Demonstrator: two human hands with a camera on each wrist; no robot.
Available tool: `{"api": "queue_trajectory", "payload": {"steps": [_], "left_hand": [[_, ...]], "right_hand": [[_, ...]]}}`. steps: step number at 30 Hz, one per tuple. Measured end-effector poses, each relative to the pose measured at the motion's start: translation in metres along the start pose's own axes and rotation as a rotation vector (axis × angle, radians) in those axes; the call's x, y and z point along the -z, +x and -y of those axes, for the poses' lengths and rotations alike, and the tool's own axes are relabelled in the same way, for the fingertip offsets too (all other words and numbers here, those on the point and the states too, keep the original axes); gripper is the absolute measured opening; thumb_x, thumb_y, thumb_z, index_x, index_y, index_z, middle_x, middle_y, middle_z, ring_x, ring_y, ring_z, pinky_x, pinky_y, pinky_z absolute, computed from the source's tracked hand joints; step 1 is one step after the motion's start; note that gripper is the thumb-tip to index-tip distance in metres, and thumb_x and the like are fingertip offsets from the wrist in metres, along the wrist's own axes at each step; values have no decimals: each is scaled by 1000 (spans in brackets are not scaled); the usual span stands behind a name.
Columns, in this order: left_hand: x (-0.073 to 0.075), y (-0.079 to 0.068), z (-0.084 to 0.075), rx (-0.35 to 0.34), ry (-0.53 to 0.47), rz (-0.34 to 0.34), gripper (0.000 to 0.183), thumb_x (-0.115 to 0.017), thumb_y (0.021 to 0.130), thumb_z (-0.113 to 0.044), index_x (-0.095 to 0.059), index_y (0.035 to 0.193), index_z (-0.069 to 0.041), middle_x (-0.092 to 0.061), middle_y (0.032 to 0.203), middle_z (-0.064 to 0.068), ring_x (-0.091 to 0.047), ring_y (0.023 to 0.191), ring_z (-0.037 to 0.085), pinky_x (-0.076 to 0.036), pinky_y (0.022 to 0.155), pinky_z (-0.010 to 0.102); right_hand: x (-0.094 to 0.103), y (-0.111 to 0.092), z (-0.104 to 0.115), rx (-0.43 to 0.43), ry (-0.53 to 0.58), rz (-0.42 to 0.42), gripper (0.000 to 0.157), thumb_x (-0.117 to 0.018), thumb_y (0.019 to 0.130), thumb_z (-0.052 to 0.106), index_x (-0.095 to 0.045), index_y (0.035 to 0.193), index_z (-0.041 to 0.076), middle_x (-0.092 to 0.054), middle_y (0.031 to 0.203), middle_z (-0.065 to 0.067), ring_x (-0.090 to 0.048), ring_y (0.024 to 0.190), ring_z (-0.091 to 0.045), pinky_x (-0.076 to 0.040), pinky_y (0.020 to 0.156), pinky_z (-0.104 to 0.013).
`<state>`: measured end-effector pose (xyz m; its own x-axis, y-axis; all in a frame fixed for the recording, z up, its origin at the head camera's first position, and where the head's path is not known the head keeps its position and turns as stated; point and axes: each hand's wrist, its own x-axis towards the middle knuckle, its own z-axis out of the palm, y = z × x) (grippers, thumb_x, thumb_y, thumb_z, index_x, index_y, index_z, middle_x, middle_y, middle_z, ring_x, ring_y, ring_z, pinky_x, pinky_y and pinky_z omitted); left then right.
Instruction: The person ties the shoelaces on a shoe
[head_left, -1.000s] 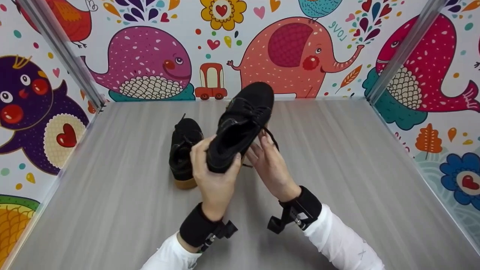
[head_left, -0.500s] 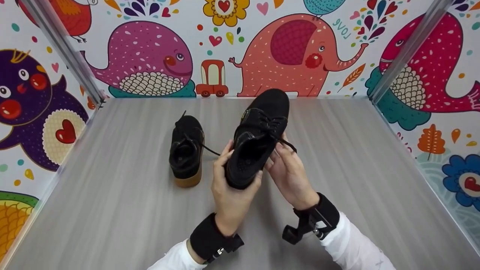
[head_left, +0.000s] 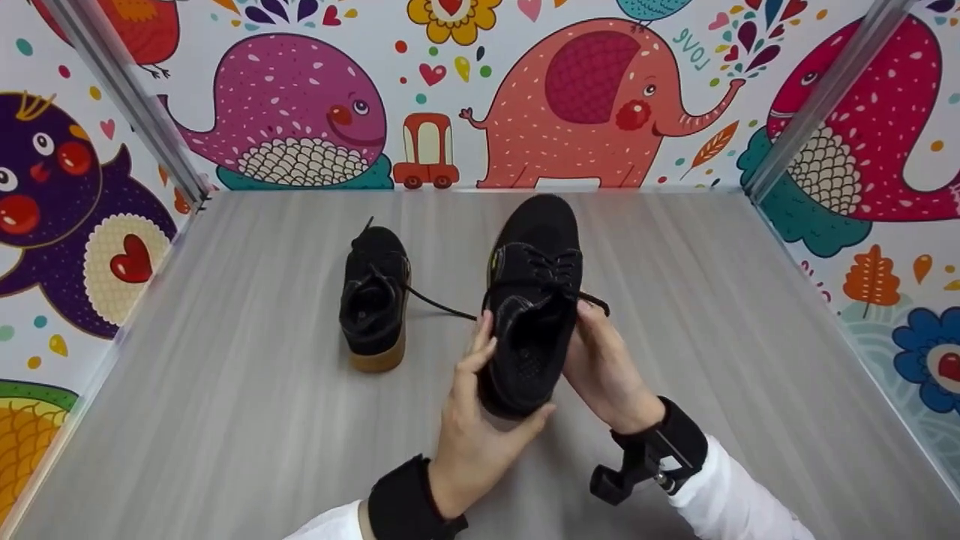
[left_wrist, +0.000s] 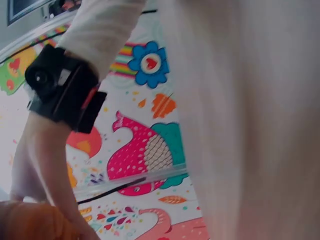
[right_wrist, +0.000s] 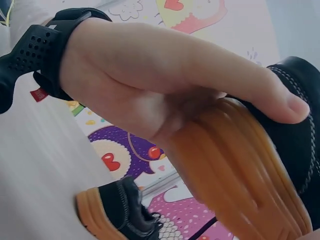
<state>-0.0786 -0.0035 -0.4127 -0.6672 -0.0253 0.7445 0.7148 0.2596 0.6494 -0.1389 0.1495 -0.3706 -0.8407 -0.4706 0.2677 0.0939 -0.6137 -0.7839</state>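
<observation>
A black lace-up shoe (head_left: 536, 292) with a tan sole is held between both hands, toe toward the back wall. My left hand (head_left: 480, 435) grips its heel, thumb on the right side and fingers along the left. With the thumb on the upper, my right hand (head_left: 611, 375) holds its right side; in the right wrist view its other fingers go under the tan sole (right_wrist: 235, 165). Whether the shoe touches the table cannot be told. The matching shoe (head_left: 375, 300) stands upright to the left. The left wrist view shows part of the tan sole (left_wrist: 35, 220).
The grey wood-grain table (head_left: 247, 420) is enclosed by printed panels, with the back wall (head_left: 442, 90) behind the shoes. Metal posts (head_left: 810, 112) stand at the rear corners. A dark lace (head_left: 442, 306) stretches across the table between the two shoes.
Both hands have brought the held shoe rightward and down toward the table, turning its toe to point more straight ahead. The other shoe has stayed in place.
</observation>
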Motion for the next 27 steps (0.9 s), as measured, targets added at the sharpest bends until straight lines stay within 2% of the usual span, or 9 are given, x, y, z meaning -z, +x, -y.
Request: {"api": "queue_trajectory", "payload": {"steps": [3,6,9,12,18,25,27], "left_hand": [[-3,-12,1,-57,30,33,72,-82,73,-16,-40,126,5,-31,146,30,-30,138,34,-26,113,32],[-4,-23,2,-61,48,71,68,-82,73,-15,-41,124,5,-31,145,31,-30,139,33,-28,112,30],[-3,-34,3,1,54,119,67,-81,74,-16,-42,125,2,-29,147,29,-30,138,32,-32,109,29],[-2,-44,4,80,45,173,65,-79,77,-18,-41,126,0,-27,149,27,-30,138,34,-35,106,30],[-2,-59,7,128,75,210,61,-79,77,-17,-44,123,-1,-28,148,28,-34,133,39,-38,105,31],[4,-66,5,246,106,294,56,-75,81,-23,-44,124,-5,-30,149,25,-38,130,40,-43,100,36],[6,-67,5,279,104,327,62,-74,82,-24,-41,130,-1,-31,148,25,-42,128,39,-45,98,39]], "right_hand": [[2,-7,-1,-62,-56,-75,26,-42,102,25,-60,111,10,-65,105,-1,-60,98,-13,-47,87,-27],[4,-13,-4,-147,-136,-193,20,-47,98,19,-55,113,7,-66,102,-4,-62,91,-14,-50,80,-26],[7,-18,-9,-217,-181,-257,24,-50,96,14,-49,118,5,-64,106,-6,-62,94,-16,-50,82,-28],[13,-22,-15,-264,-199,-269,29,-50,96,13,-47,123,3,-63,110,-8,-62,97,-18,-50,84,-29],[23,-31,-29,-345,-211,-305,33,-52,96,17,-42,123,1,-59,112,-9,-59,99,-19,-48,86,-29],[30,-40,-43,-459,-214,-351,50,-51,96,25,-28,135,4,-55,118,-8,-57,105,-19,-45,91,-32],[32,-43,-47,-482,-208,-360,54,-52,96,27,-25,138,6,-55,120,-8,-57,106,-19,-45,91,-32]]}}
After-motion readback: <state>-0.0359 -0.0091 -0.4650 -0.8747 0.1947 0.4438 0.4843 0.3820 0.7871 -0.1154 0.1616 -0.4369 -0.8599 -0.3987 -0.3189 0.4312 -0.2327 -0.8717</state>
